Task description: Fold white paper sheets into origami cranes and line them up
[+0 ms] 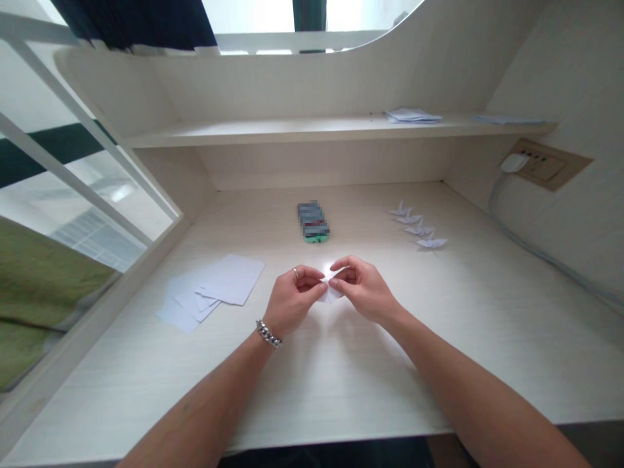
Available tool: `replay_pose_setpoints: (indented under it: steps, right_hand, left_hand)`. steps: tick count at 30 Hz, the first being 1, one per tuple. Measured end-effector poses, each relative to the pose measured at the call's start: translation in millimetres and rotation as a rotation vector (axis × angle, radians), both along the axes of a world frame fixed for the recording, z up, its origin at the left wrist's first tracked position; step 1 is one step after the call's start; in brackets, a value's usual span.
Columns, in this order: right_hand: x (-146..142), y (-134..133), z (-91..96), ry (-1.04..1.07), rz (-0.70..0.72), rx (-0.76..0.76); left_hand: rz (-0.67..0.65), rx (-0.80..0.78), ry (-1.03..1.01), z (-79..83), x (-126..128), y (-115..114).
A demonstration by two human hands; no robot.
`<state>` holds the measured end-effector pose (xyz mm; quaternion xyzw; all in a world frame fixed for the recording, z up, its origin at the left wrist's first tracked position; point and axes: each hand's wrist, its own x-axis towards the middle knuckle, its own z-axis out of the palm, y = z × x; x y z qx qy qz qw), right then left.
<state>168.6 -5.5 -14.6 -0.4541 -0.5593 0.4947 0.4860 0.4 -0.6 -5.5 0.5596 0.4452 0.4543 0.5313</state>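
A small folded white paper (331,296) is pinched between my two hands above the middle of the desk. My left hand (296,294), with a ring and a chain bracelet, grips its left side between thumb and fingers. On the right side, the thumb and fingers of my right hand (364,286) close on the same paper. Fingers hide much of its shape. Several folded paper cranes (431,243) stand in a row at the back right. Loose white paper sheets (236,276) lie overlapping to the left of my hands.
Behind my hands lies a pixelated object with a green end (316,238). A shelf (292,133) spans the back, bearing a paper stack (412,116). A plug (514,162) sits in the right wall socket, its cable (541,253) running down along the wall. White rails (73,172) border the left.
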Motion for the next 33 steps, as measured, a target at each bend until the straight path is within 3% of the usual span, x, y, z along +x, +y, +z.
replay_pose_setpoints:
  steps: [10,24,33]
  right_hand:
    - [1.2,0.7,0.1,0.004,0.017,0.008]
    - [-1.6,-3.9,6.2,-0.092,0.070,0.012]
    - [3.2,3.2,2.9,0.062,0.105,-0.123]
  left_hand:
    - [-0.040,-0.040,0.065,6.7,-3.4,1.9]
    - [-0.057,0.062,0.165,3.1,-4.2,-0.1]
    - [-0.041,-0.007,0.109,8.4,-9.2,3.1]
